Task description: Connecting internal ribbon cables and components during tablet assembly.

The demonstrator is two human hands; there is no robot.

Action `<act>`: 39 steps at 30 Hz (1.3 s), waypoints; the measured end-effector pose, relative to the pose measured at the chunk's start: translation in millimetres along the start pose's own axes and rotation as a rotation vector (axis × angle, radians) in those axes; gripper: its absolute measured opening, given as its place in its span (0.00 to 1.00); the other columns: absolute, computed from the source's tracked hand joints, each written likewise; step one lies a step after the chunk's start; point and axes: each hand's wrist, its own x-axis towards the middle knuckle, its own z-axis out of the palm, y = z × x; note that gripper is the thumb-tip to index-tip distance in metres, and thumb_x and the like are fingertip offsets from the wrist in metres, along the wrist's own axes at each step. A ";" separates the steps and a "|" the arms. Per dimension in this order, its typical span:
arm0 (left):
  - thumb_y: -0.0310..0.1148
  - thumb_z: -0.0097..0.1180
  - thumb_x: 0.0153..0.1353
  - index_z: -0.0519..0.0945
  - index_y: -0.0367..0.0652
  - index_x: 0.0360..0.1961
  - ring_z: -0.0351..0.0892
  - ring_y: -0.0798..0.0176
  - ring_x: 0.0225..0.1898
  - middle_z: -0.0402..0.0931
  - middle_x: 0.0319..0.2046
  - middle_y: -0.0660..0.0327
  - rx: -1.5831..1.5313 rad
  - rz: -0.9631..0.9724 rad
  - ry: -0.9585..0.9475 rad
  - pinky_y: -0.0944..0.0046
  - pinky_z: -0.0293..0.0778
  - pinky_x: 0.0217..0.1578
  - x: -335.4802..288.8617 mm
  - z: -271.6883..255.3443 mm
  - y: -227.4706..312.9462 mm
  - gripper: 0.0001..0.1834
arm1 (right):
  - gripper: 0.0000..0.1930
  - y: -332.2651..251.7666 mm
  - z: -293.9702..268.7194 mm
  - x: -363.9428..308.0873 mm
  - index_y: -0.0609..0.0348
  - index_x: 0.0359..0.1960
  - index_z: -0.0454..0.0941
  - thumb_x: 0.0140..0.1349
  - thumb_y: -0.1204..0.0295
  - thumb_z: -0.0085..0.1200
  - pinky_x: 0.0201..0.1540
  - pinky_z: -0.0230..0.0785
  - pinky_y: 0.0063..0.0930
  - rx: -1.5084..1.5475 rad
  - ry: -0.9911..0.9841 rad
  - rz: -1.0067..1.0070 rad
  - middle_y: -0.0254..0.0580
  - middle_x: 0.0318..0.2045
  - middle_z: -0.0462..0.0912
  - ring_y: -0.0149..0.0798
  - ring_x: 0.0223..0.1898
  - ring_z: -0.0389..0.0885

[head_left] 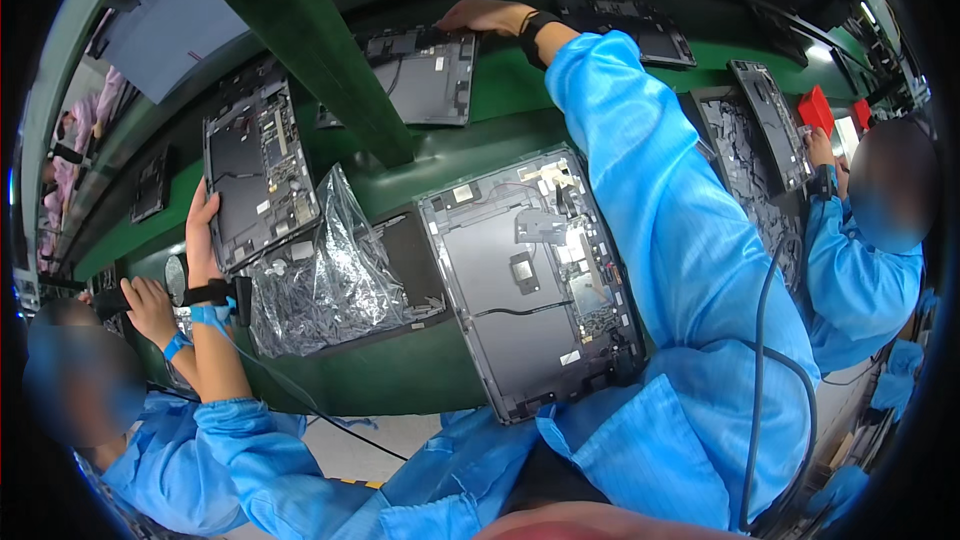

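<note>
Working over a smooth, dark-green bench (375,385), curved by the wide lens and crossed aslant by a green post (310,50). Flanked by one co-worker in a blue smock (170,465) at the left and another in a matching smock (865,285) at the right, near a red bin (815,110). Below the bench, a glimpse of pale floor (335,450); at far left, pink clothing (90,125).

Dark grey, flat and rectangular throughout: laptop chassis with matte panels, exposed circuit boards, small pale labels and thin black cables. Beside the left one, a crinkled, glossy, see-through plastic bag (330,285), lying over a black tray (410,255). Farther right, a parts tray (740,150) heaped with grey, jagged pieces.

Clamped by the left hand (203,230) along its left long edge: the left laptop chassis (245,175), beside and partly above the bag, with long axis running up and down the view, top leaning slightly left, circuit board toward the right. At the upper edge of the far laptop chassis (435,85), the right hand (485,15), fingertips partly obscured; impossible to tell whether pinching or merely touching. Partly hidden behind the post there, with long axis running roughly left to right and components along the far edge. Nearest the body, a central laptop chassis (490,270), slanting from upper left to lower right, board along the right side.
</note>
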 end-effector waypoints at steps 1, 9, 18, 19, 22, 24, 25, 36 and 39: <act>0.23 0.47 0.66 0.58 0.36 0.69 0.76 0.59 0.56 0.70 0.60 0.53 -0.009 0.010 -0.009 0.60 0.74 0.57 6.9 0.5 -1.2 0.30 | 0.17 -0.8 -1.8 -5.1 0.57 0.45 0.84 0.65 0.58 0.54 0.44 0.68 0.31 0.020 0.069 -0.114 0.32 0.37 0.84 0.29 0.39 0.75; 0.25 0.48 0.66 0.60 0.37 0.69 0.77 0.59 0.55 0.70 0.60 0.54 0.117 -0.057 -0.150 0.61 0.75 0.56 117.9 62.4 -3.9 0.29 | 0.13 51.4 -161.4 -116.4 0.56 0.43 0.81 0.66 0.62 0.53 0.44 0.71 0.32 -0.731 0.510 -0.182 0.32 0.40 0.83 0.33 0.39 0.79; 0.25 0.48 0.63 0.61 0.35 0.69 0.66 0.56 0.65 0.66 0.65 0.55 0.205 -0.120 -0.223 0.61 0.61 0.65 234.9 19.1 -66.3 0.31 | 0.14 -14.1 -101.8 -336.1 0.65 0.47 0.77 0.71 0.66 0.47 0.54 0.71 0.31 0.726 0.679 0.066 0.42 0.43 0.84 0.33 0.44 0.82; 0.25 0.48 0.63 0.65 0.34 0.67 0.68 0.56 0.64 0.69 0.63 0.54 0.195 -0.130 -0.131 0.61 0.61 0.65 224.8 60.2 -67.0 0.29 | 0.15 -20.1 -81.5 -357.1 0.65 0.48 0.77 0.71 0.66 0.47 0.54 0.71 0.30 0.823 0.792 0.109 0.43 0.45 0.84 0.34 0.45 0.82; 0.24 0.47 0.63 0.67 0.32 0.64 0.71 0.56 0.61 0.73 0.59 0.54 0.152 -0.118 -0.111 0.61 0.63 0.63 213.7 111.3 -66.4 0.26 | 0.13 -57.3 -18.5 -406.3 0.65 0.45 0.77 0.70 0.68 0.46 0.51 0.72 0.28 0.856 0.897 0.098 0.41 0.42 0.84 0.33 0.43 0.82; 0.38 0.54 0.67 0.74 0.36 0.57 0.77 0.57 0.52 0.77 0.53 0.58 0.280 0.008 -0.196 0.60 0.72 0.54 242.3 69.1 -86.3 0.22 | 0.13 -56.4 6.9 -424.8 0.65 0.47 0.77 0.70 0.69 0.46 0.50 0.72 0.27 0.951 0.780 0.094 0.39 0.41 0.84 0.31 0.42 0.81; 0.38 0.55 0.67 0.74 0.36 0.58 0.76 0.58 0.53 0.77 0.54 0.58 0.301 0.054 -0.145 0.60 0.71 0.55 257.3 57.8 -98.7 0.22 | 0.13 -59.5 21.0 -429.1 0.65 0.49 0.76 0.70 0.69 0.46 0.50 0.72 0.26 0.978 0.776 0.094 0.38 0.42 0.84 0.30 0.43 0.81; 0.29 0.45 0.69 0.71 0.33 0.61 0.72 0.63 0.58 0.75 0.57 0.53 0.557 0.555 -0.056 0.65 0.64 0.60 65.6 164.6 -7.5 0.21 | 0.29 -109.1 154.5 -464.0 0.70 0.70 0.52 0.72 0.67 0.43 0.66 0.59 0.32 1.028 0.637 0.049 0.50 0.64 0.68 0.38 0.64 0.68; 0.31 0.47 0.67 0.73 0.35 0.60 0.67 0.56 0.64 0.72 0.60 0.52 0.806 0.722 -0.115 0.59 0.56 0.67 -108.6 233.2 -6.9 0.22 | 0.30 -104.9 172.2 -472.8 0.69 0.71 0.49 0.73 0.68 0.41 0.68 0.56 0.33 0.975 0.568 0.034 0.50 0.67 0.64 0.39 0.67 0.64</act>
